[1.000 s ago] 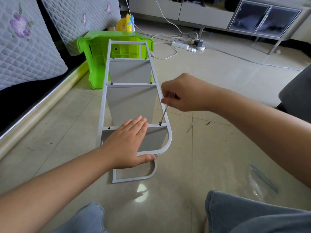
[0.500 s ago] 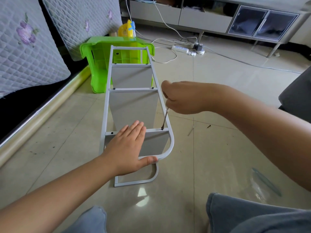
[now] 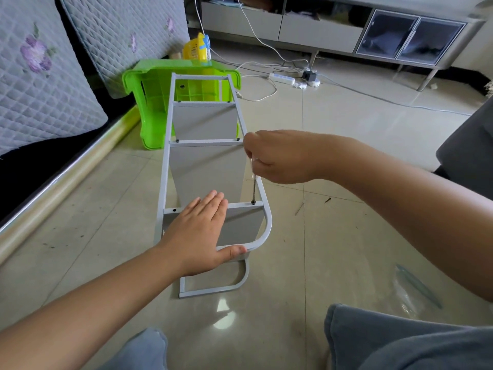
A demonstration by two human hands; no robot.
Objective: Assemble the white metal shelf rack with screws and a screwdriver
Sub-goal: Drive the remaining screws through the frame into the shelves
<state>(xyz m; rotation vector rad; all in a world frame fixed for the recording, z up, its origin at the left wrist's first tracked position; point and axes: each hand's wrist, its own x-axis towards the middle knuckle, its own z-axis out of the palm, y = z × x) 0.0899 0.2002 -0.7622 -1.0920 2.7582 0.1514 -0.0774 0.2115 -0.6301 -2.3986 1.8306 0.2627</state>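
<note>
The white metal shelf rack (image 3: 165,169) lies on its side on the tiled floor, its shelf panels standing upright between the two side frames. My left hand (image 3: 197,233) lies flat on the nearest crossbar, fingers straight, thumb hooked under the frame's curved end. My right hand (image 3: 280,156) grips a small screwdriver (image 3: 253,188), whose shaft points down into a dark screw (image 3: 253,202) at the right end of that crossbar. Dark screws sit at the other joints, such as the left one (image 3: 174,210).
A green plastic stool (image 3: 149,102) lies tipped over behind the rack. A loose screw (image 3: 327,200) and a thin metal piece (image 3: 299,209) lie on the floor to the right. A clear plastic bag (image 3: 416,287) lies at the lower right. Cables and a power strip (image 3: 281,78) run further back. My knees fill the bottom edge.
The camera has tilted, so the rack sits lower in view. My right hand has turned slightly on the screwdriver, which now stands more upright. My left hand keeps its place.
</note>
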